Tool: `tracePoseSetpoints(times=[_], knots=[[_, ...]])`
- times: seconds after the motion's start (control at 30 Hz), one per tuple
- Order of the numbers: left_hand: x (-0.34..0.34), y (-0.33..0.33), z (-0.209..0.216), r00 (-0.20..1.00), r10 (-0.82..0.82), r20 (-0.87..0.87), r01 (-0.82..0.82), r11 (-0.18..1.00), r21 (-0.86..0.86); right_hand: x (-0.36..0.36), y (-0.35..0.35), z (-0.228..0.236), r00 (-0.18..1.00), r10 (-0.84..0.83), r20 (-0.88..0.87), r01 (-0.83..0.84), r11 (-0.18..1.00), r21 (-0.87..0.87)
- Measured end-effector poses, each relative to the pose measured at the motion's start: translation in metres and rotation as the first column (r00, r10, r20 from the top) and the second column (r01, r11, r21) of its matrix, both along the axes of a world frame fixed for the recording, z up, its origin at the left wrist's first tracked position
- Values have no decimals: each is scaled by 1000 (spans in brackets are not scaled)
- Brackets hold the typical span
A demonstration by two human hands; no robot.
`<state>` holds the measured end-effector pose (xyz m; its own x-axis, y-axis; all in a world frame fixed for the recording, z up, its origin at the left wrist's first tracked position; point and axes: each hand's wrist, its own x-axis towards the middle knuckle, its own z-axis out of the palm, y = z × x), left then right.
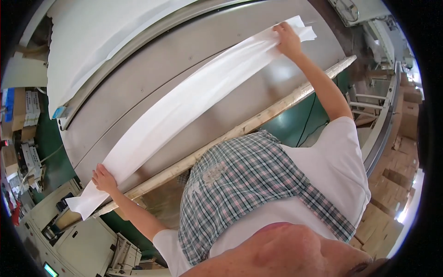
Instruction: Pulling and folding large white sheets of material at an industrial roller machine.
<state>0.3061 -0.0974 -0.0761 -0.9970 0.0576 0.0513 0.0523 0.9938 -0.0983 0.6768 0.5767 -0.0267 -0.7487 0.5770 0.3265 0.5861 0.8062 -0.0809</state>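
Note:
A long strip of thin, white, folded sheet material [184,106] stretches slantwise over the grey metal tabletop, from lower left to upper right. Whether it is cloth or paper I cannot tell. My left hand [104,179] grips it close to its lower left end, and a loose, pointed flap hangs past the fingers. Near the far right end, my right hand [288,40] has its fingers bent over the strip, with a ragged end sticking out beyond them. Both arms are spread wide.
Along the near side of the metal tabletop [161,87] runs a worn, pale edge bar [249,124], close to my checked apron. A large white sheet [92,55] covers a raised bed behind a rail. Cartons [397,171] line the right; a pale machine cabinet [83,249] stands lower left.

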Motion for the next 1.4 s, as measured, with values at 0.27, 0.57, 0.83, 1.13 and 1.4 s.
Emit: tracePoseSetpoints(times=[0.27, 0.57, 0.83, 1.13, 1.4], knots=[[10, 23, 5, 1000, -11, 16, 11, 999, 34, 99, 152, -32, 856, -488, -170, 512, 848, 141], [30, 54, 11, 997, -66, 36, 63, 995, 72, 80, 174, 2, 914, -371, -161, 250, 830, -498], [33, 71, 7, 993, -9, 117, 6, 1000, 22, 48, 193, -87, 932, -355, 71, 354, 851, -387], [42, 19, 10, 947, -102, -304, 204, 923, 327, 29, 140, -37, 959, 24, 283, 180, 719, -671], [106, 1, 8, 946, 42, -321, 103, 900, 423, -2, 17, -4, 839, 527, 134, -100, 392, -914]])
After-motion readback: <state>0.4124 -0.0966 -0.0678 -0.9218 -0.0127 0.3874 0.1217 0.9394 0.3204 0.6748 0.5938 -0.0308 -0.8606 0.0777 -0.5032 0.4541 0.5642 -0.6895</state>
